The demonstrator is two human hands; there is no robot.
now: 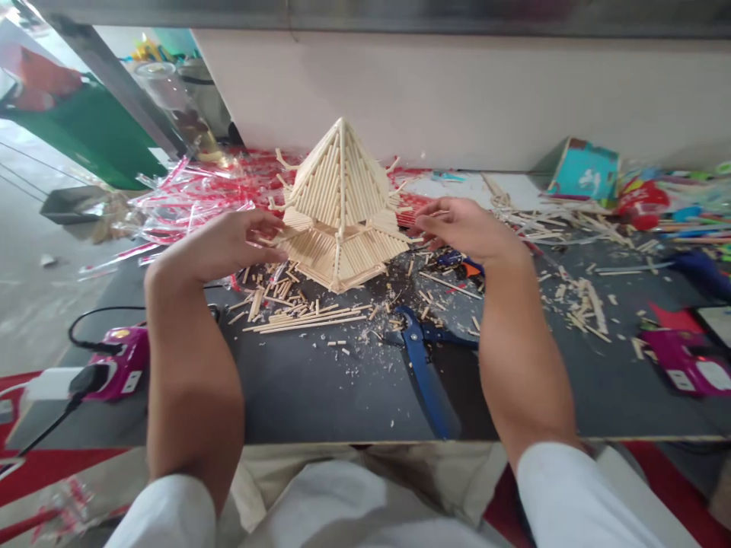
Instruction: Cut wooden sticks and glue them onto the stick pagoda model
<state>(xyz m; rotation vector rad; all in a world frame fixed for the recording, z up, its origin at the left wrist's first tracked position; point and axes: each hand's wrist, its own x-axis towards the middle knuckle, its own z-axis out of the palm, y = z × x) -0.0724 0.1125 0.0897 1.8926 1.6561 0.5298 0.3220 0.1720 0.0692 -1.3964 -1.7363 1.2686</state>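
Observation:
A model pagoda roof (343, 183) built of thin pale wooden sticks stands upright on the dark table, with a pointed top tier, a wider lower tier and little upturned sticks at its corners. My left hand (243, 236) grips its lower left corner with bent fingers and thumb. On the opposite side, the fingertips of my right hand (451, 228) close on the lower right corner. Loose wooden sticks (308, 320) and cut bits lie in front of the model. Nearer to me is a blue-handled cutter (422, 365).
Red and clear plastic wrappers (194, 190) heap behind and left. A purple power adapter (122, 361) with cables sits at the left edge, another purple adapter (688, 358) at the right. A teal box (585, 171) and mixed packets stand back right. A metal beam (400, 17) crosses above.

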